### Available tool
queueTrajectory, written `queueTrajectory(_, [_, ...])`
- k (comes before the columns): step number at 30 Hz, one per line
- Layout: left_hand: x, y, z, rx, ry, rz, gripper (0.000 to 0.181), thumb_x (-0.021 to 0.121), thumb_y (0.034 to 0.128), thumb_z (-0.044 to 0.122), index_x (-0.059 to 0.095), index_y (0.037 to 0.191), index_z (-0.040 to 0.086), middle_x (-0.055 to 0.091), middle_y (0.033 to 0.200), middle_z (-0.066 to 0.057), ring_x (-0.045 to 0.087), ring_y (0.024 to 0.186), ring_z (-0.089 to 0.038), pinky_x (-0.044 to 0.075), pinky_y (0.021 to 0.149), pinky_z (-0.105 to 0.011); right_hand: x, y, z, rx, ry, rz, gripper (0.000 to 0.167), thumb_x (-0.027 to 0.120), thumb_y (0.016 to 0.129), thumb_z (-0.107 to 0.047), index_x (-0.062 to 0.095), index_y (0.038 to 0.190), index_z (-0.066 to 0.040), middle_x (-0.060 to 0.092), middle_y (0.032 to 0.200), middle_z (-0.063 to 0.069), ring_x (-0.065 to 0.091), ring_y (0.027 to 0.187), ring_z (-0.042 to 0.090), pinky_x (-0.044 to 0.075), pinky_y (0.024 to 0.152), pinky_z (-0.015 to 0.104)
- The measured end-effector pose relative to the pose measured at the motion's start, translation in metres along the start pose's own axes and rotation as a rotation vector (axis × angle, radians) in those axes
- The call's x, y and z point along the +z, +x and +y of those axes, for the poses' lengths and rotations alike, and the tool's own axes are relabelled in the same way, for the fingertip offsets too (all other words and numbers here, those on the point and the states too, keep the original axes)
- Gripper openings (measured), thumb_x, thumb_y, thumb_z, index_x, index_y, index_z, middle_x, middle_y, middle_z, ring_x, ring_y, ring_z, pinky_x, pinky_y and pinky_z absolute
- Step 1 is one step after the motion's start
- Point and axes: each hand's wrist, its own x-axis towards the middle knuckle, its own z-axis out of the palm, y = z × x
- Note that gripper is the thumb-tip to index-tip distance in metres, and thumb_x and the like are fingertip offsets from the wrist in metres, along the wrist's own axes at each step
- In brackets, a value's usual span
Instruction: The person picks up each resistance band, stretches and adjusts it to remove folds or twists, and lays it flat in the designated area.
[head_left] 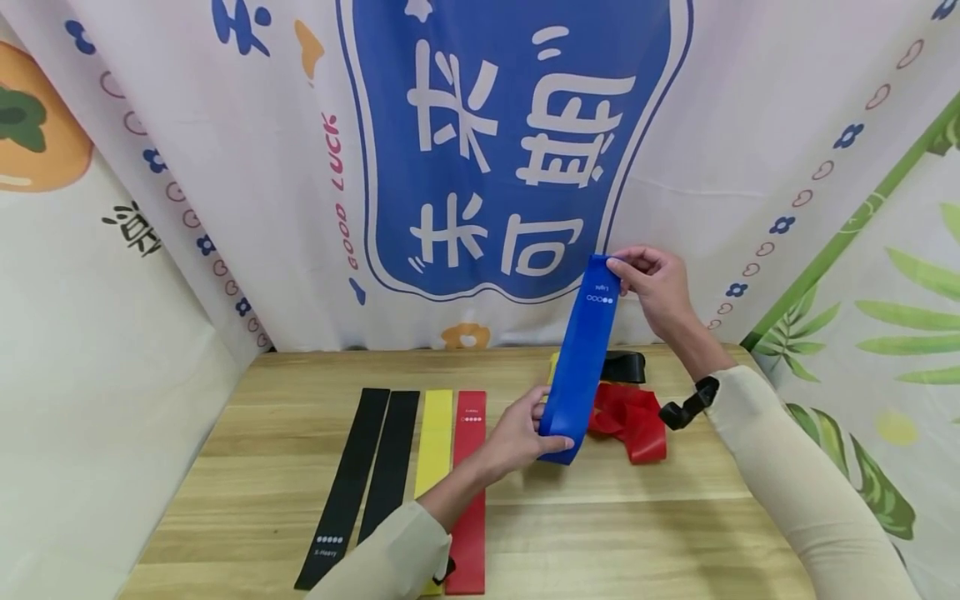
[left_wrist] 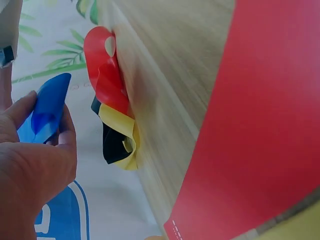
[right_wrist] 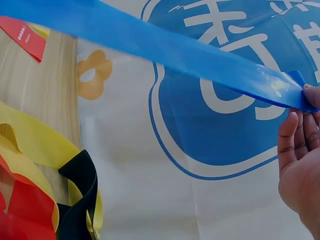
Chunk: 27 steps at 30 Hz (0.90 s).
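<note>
A blue resistance band (head_left: 581, 358), marked "Light", is stretched out between both hands above the wooden table. My right hand (head_left: 656, 287) pinches its upper end between thumb and fingers. Lower down, my left hand (head_left: 517, 437) holds the other end, with the thumb across the front and fingers behind. The left wrist view shows the band's end (left_wrist: 50, 107) curving in the left hand's grip. In the right wrist view, its length (right_wrist: 165, 50) runs from the right fingers to the upper left.
Left of the hands, two black bands (head_left: 345, 492), a yellow band (head_left: 435, 442) and a red band (head_left: 470, 475) lie flat side by side. Behind the blue band sits a loose heap with red (head_left: 633, 425), black (head_left: 626, 367) and yellow bands. A printed curtain (head_left: 300, 208) hangs behind the table.
</note>
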Motion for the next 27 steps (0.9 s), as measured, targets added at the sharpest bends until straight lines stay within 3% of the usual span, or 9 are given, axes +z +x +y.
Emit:
queueTrajectory(8, [-0.004,-0.011,-0.006,-0.025,-0.008,-0.040,0.075,0.084,0.0899,0.005,0.047,0.155,0.012,0.066,0.140,-0.014,0.065,0.127,-0.039,0.057,0.101,-0.056,-0.003,-0.003,0.007,0.038,-0.017,0.008,0.034,0.080,0.096,-0.034,0.075,0.115,-0.007,0.075,0.098,0.000,0.064,0.073,0.015,0.059,0.077,0.019])
queueTrajectory(12, [-0.006,-0.016,-0.010,0.000,-0.014,-0.042,0.069,0.081,0.0913,0.002,0.050,0.152,0.010,0.067,0.138,-0.016,0.067,0.124,-0.039,0.057,0.102,-0.054,-0.006,-0.002,0.011,0.063,0.017,0.008,0.028,0.079,0.097,-0.028,0.075,0.114,-0.006,0.075,0.095,0.000,0.063,0.073,0.015,0.058,0.074,0.018])
queueTrajectory(27, [-0.022,-0.032,-0.016,0.057,0.089,0.002,0.067,0.083,0.0918,0.006,0.054,0.152,0.010,0.077,0.101,-0.002,0.074,0.098,-0.021,0.062,0.094,-0.045,-0.017,-0.002,0.028,0.121,-0.018,0.017,0.028,0.078,0.098,-0.028,0.076,0.113,-0.004,0.074,0.090,-0.002,0.064,0.073,0.014,0.056,0.070,0.018])
